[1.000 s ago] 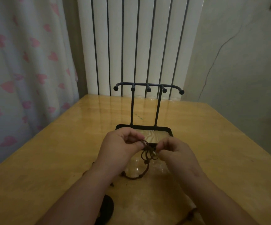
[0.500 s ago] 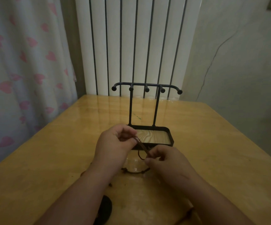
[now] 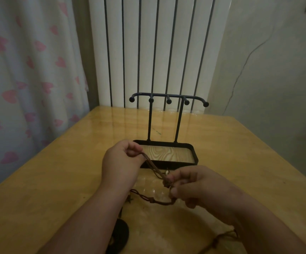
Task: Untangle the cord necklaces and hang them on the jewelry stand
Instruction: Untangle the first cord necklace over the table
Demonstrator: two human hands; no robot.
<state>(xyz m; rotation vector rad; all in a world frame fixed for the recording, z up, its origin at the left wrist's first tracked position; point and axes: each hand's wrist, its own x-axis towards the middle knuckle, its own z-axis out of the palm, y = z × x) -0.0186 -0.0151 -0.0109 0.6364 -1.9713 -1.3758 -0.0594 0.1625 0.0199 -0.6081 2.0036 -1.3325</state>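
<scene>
A brown cord necklace (image 3: 153,166) stretches taut between my two hands just in front of the black jewelry stand (image 3: 168,129). My left hand (image 3: 121,165) pinches one end of the cord. My right hand (image 3: 198,186) pinches the knotted part lower down. More cord with small beads (image 3: 156,201) loops on the table under my hands. Nothing hangs on the stand's bar (image 3: 168,97) with its ball-tipped hooks, and its wood-lined tray (image 3: 168,153) holds nothing.
A dark round pendant (image 3: 119,235) lies by my left forearm. Another brown cord (image 3: 220,239) lies under my right forearm. The wooden table (image 3: 47,180) meets a white radiator (image 3: 157,52) at the back, with a heart-print curtain (image 3: 29,79) on the left.
My hands have drawn apart. The right hand dropped toward me with the knot, so the bunched cord is now pulled into a straight strand between them.
</scene>
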